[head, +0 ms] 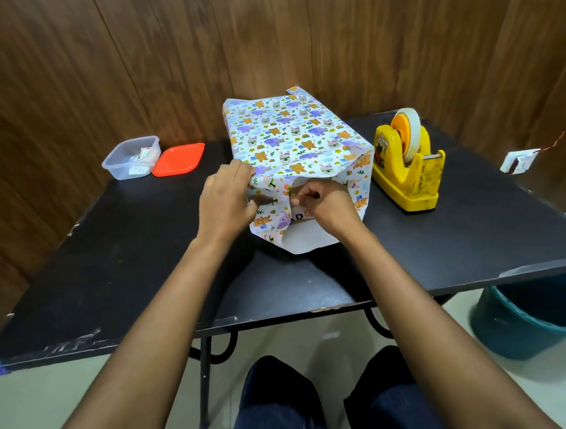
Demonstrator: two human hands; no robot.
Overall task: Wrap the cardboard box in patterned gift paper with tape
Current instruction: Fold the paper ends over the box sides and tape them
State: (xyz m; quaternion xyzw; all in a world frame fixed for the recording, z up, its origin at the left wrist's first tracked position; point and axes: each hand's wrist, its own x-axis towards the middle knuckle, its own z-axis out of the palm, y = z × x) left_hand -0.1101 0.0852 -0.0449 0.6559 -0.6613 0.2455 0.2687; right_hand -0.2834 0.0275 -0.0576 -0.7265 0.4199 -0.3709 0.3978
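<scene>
Black tabletop [125, 262] fills my view, backed by a brown wood-panelled wall [57, 80]. Just past the table's centre, toward twelve o'clock, stands the cardboard box [298, 217]. It is almost wholly covered in white gift paper [287, 128] printed with small bears, elephants and rainbows. Only a strip of the box shows, at its near end, where the paper flaps are not yet closed. One flap hangs down there with its plain white underside facing me.

I see the left hand [229, 202] at the box's near left corner, thumb on the top edge and fingers laid fairly straight, pressing the side flap against the end. The right hand [325, 203] is curled, its fingertips pinching the paper's edge at the opening.

At two o'clock, beside the box, sits a yellow tape dispenser [407, 165] with a roll mounted. At ten o'clock are a clear plastic container [131, 157] and, touching it, a red lid [178, 159]. A teal bucket [537, 315] stands on the floor at four o'clock.
</scene>
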